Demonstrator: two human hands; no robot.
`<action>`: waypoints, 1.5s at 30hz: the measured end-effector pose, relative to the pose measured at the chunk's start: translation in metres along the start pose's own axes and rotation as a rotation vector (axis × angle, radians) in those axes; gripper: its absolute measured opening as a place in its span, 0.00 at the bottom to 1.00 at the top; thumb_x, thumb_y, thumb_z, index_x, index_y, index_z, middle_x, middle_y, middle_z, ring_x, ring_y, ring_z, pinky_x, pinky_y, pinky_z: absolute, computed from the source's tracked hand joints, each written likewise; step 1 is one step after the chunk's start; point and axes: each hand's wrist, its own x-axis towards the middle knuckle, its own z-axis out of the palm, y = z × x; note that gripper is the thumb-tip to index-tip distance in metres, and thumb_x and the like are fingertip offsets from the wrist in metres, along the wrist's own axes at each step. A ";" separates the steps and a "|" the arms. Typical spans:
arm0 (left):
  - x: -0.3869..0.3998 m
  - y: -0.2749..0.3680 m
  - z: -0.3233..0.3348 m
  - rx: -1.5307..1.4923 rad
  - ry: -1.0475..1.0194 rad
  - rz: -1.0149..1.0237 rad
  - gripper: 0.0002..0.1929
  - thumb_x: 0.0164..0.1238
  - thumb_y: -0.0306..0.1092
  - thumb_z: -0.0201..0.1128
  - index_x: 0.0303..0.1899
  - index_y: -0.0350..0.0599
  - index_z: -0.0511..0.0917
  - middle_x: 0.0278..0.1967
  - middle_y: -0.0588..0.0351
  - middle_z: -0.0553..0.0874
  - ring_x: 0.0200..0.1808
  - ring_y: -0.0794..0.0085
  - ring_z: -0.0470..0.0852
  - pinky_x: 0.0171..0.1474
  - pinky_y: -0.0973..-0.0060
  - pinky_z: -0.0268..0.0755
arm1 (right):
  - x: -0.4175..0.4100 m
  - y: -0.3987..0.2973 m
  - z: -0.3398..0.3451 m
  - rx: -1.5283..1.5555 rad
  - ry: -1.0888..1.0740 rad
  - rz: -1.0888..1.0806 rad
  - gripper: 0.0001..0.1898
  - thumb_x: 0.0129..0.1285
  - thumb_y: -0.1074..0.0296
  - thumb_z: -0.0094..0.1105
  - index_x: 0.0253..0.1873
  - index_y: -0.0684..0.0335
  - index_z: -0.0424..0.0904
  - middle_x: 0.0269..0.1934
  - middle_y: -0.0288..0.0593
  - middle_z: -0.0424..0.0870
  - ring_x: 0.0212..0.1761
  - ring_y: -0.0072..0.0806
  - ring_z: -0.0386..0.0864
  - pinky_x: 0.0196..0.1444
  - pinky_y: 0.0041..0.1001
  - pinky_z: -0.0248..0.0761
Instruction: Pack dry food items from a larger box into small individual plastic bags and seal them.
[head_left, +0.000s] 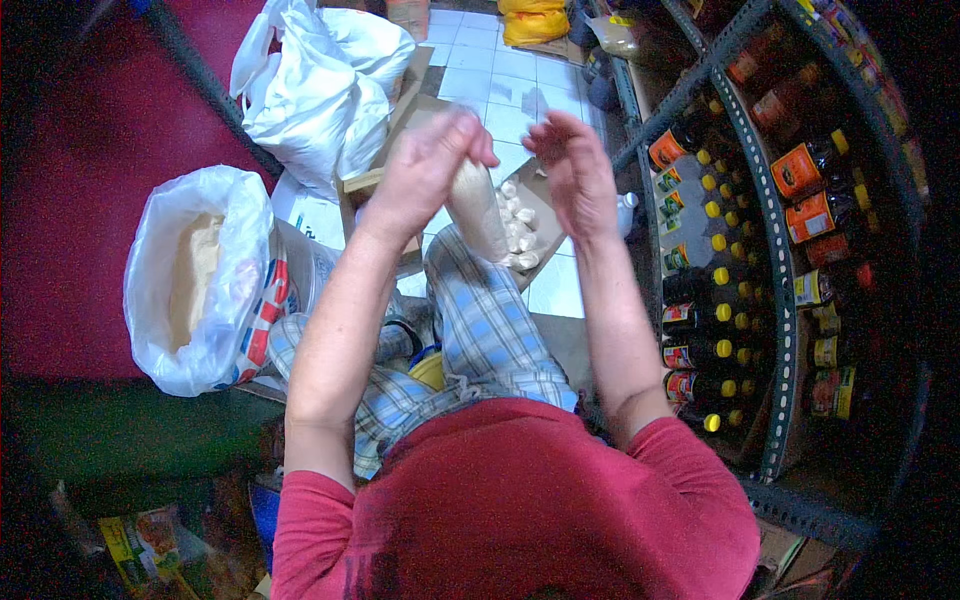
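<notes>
My left hand (439, 161), blurred, is closed around the top of a long plastic bag (476, 214) filled with a pale tan powder or fine grain. The bag hangs beside my raised knee. My right hand (574, 169) is up to the right, its fingers loosely spread with nothing visible in them. Between and below the hands, several small knotted white bags (521, 225) lie on a cardboard piece or box (536, 184). At the left stands a large sack (202, 285) lined with clear plastic, its mouth wide, with tan powder (196, 277) inside.
A bulky white plastic bag (322, 90) stands at the upper left. On the right, metal shelving (784, 360) holds rows of dark bottles (694, 315) with yellow caps. A white bottle (626, 210) is near my right wrist. Yellow packages (534, 22) lie far ahead on the tiled floor (472, 56).
</notes>
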 end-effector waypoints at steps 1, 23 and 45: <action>0.007 0.007 0.001 -0.108 0.056 0.048 0.16 0.71 0.42 0.47 0.28 0.40 0.70 0.28 0.57 0.75 0.34 0.72 0.75 0.42 0.75 0.69 | -0.011 0.027 -0.026 0.379 0.083 0.031 0.21 0.67 0.53 0.45 0.57 0.62 0.69 0.52 0.49 0.74 0.53 0.34 0.73 0.59 0.34 0.61; -0.016 0.018 0.045 0.134 0.181 0.034 0.19 0.71 0.42 0.48 0.23 0.39 0.67 0.22 0.57 0.73 0.27 0.76 0.73 0.33 0.79 0.66 | -0.092 0.083 0.039 0.980 0.473 0.600 0.43 0.54 0.24 0.33 0.62 0.55 0.64 0.59 0.46 0.68 0.61 0.41 0.64 0.62 0.42 0.56; -0.071 -0.083 0.045 0.485 0.073 0.141 0.10 0.60 0.34 0.56 0.38 0.38 0.76 0.34 0.43 0.79 0.40 0.49 0.78 0.43 0.63 0.69 | -0.041 -0.010 0.009 -0.904 -0.477 -0.055 0.11 0.54 0.66 0.60 0.43 0.60 0.79 0.52 0.46 0.74 0.57 0.35 0.69 0.58 0.31 0.61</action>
